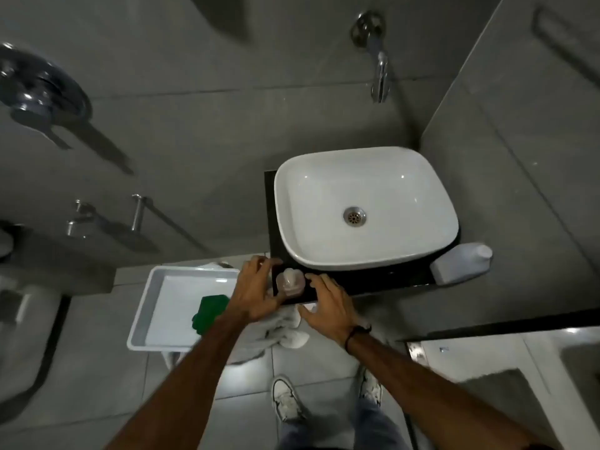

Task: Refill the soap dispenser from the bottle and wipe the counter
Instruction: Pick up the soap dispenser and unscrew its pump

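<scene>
A small clear soap dispenser (290,282) with a pale pump top stands at the front left corner of the black counter (383,280). My left hand (256,292) curves around its left side with fingers apart. My right hand (328,308) is just to its right, fingers spread, and whether it touches the dispenser is unclear. A white refill bottle (461,263) lies on its side at the counter's right end. A white cloth (285,332) hangs below my hands.
A white basin (367,177) fills most of the counter under a wall tap (378,60). To the left is a white tray (156,300) holding a green sponge (209,311). Grey tiled walls close in behind and at right.
</scene>
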A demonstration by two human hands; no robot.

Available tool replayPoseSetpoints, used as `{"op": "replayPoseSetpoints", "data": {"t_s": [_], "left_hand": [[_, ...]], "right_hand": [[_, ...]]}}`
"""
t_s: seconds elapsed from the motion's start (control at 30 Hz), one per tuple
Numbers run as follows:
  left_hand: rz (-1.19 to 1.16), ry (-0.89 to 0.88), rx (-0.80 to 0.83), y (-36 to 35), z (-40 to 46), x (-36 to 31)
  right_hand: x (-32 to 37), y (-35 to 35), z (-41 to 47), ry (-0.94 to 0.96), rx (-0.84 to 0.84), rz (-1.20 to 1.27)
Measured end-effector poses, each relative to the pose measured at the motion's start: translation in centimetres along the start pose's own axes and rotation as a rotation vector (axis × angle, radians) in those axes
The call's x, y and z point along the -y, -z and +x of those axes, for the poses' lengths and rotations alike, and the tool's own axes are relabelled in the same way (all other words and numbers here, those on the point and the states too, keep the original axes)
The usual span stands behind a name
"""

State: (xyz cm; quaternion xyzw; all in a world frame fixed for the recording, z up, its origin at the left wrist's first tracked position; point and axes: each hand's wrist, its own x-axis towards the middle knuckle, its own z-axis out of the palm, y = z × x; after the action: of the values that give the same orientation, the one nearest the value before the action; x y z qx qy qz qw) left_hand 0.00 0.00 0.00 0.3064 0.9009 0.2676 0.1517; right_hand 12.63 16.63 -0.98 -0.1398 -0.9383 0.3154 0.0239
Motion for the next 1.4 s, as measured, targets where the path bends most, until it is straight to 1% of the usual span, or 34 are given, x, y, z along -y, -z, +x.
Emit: {"op": "replayPoseSetpoints", "data": {"t_s": [0.07, 0.13, 0.17, 0.3, 0.43, 0.53, 0.57, 0.7, 0.8, 0.9, 0.97, 1.07, 1.13, 1.17, 1.3, 1.4], "left_hand": [[-0.157, 0.004, -0.004, -1.1, 0.7, 0.1], [-0.279, -0.009, -0.007, -2.0, 1.1, -0.1], [-0.323, -0.020, -0.036, -2.6, 1.5, 0.3], [-0.387, 0.023, -0.129, -3.7, 2.5, 1.1], [-0.471, 0.105, -0.263, -5.0, 2.6, 0.2], [-0.471, 0.208, -0.301, -5.6, 2.3, -0.7], [-0.501, 0.211, -0.292, -5.7, 2.1, -0.7], [-0.563, 0.095, -0.252, -5.5, 0.6, 0.1], [-0.626, 0.147, -0.296, -4.9, 1.2, -0.1], [-0.586, 0.255, -0.329, -5.3, 2.3, -1.1], [-0.591, 0.284, -0.310, -5.4, 2.4, -1.5], [-0.657, 0.194, -0.255, -5.6, 1.9, -0.5], [-0.738, 0.215, -0.223, -5.6, 1.7, 0.2], [-0.752, 0.236, -0.231, -5.5, 1.7, 0.2], [-0.704, 0.332, -0.344, -5.7, 2.5, -1.9], [-0.654, 0.253, -0.324, -5.6, 2.4, -2.1]], "right_hand": [[0.1, -1.8, 0.6, -0.137, 0.009, 0.115], [0.6, -3.2, 1.0, -0.212, -0.032, 0.152], [0.5, -4.1, 1.3, -0.233, -0.069, 0.165], [1.3, -5.9, 1.9, -0.310, -0.254, 0.231], [1.4, -7.6, 1.9, -0.345, -0.356, 0.274], [1.2, -7.8, 1.8, -0.345, -0.353, 0.269], [1.1, -7.8, 1.8, -0.345, -0.341, 0.271], [0.8, -7.5, 1.9, -0.339, -0.309, 0.265], [0.7, -7.6, 1.9, -0.342, -0.318, 0.264], [0.5, -7.7, 2.0, -0.327, -0.324, 0.263], [0.4, -7.7, 2.0, -0.318, -0.331, 0.264], [0.3, -7.6, 2.1, -0.313, -0.344, 0.241], [0.1, -7.6, 2.2, -0.310, -0.330, 0.232], [0.0, -7.6, 2.2, -0.310, -0.321, 0.226], [-0.2, -7.8, 2.2, -0.315, -0.316, 0.221], [-0.4, -7.8, 2.3, -0.326, -0.302, 0.223]]}}
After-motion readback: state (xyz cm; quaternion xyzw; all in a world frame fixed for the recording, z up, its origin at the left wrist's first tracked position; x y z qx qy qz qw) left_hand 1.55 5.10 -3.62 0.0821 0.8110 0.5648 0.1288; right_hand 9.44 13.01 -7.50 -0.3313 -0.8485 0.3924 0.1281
